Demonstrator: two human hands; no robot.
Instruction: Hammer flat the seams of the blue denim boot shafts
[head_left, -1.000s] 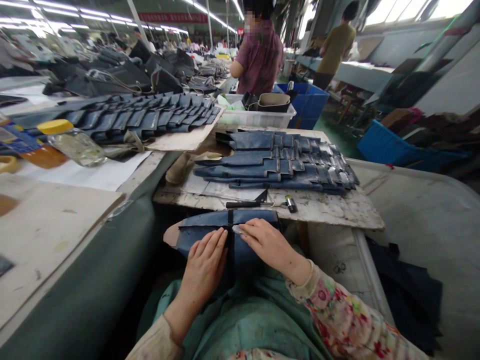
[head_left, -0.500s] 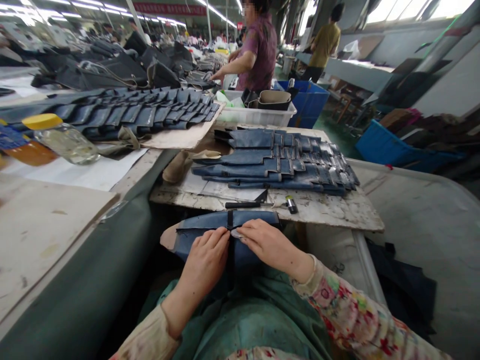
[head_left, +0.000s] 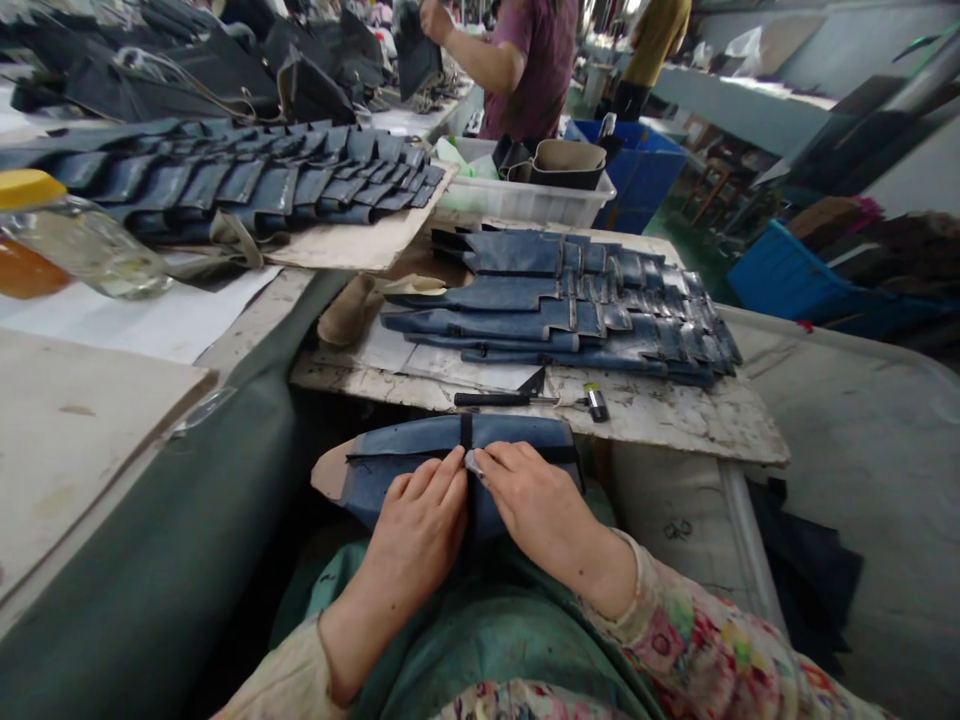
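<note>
In my lap lies a long blue leather-like piece (head_left: 405, 436) with a pale, rounded left end and black strips crossing on it. My left hand (head_left: 426, 512) holds it near the crossing, fingers bent over its surface and the index tip beside the upright black strip (head_left: 466, 432). Its thumb is hidden. Between the fingertips of my right hand (head_left: 536, 505) is a small whitish flat bit (head_left: 472, 461), pressed against the piece where the strips meet. I cannot make out its kind. The fingertips of both hands almost meet there.
A small hammer (head_left: 596, 403) lies at the front edge of the worn board (head_left: 694, 425), before overlapping blue pieces (head_left: 517, 293). More blue pieces (head_left: 255, 185) lie left, near a yellow-lidded jar (head_left: 97, 245). Behind are a white bin (head_left: 525, 203) and a person in purple (head_left: 536, 70).
The view has tipped down and shifted slightly. My right hand has turned more upright, with its fingers closer around the whitish bit. The person in purple has raised an arm with a dark piece.
</note>
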